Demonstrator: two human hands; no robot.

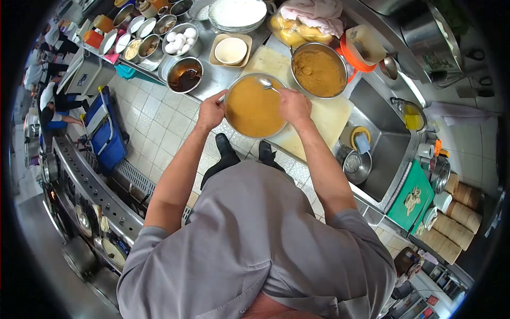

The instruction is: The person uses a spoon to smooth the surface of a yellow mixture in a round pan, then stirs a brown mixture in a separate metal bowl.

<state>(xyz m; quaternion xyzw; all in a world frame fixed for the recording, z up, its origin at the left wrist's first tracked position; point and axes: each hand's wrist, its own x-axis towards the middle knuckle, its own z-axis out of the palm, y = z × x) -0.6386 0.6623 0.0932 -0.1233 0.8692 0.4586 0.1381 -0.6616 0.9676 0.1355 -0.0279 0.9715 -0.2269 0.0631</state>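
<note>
A round metal pan (254, 114) of smooth orange-yellow mixture is held level at the front edge of the counter. My left hand (211, 110) is closed on its left side. On the opposite side, my right hand (295, 108) grips a metal spoon (265, 83), whose bowl lies over the mixture near the far rim. Whether the right fingers also clasp the pan's rim is hard to tell. Just beyond the right hand, a pot (319, 70) of thicker, grainy brown-orange paste stands on the pale cutting board (325, 119).
To the left stand a bowl (185, 74) of dark sauce and a bowl (180, 39) of eggs. A sink (387, 133) is at right, beside a green board (406, 196). The stove (101, 196) lies behind left; a blue cart (105, 130) and people are farther off.
</note>
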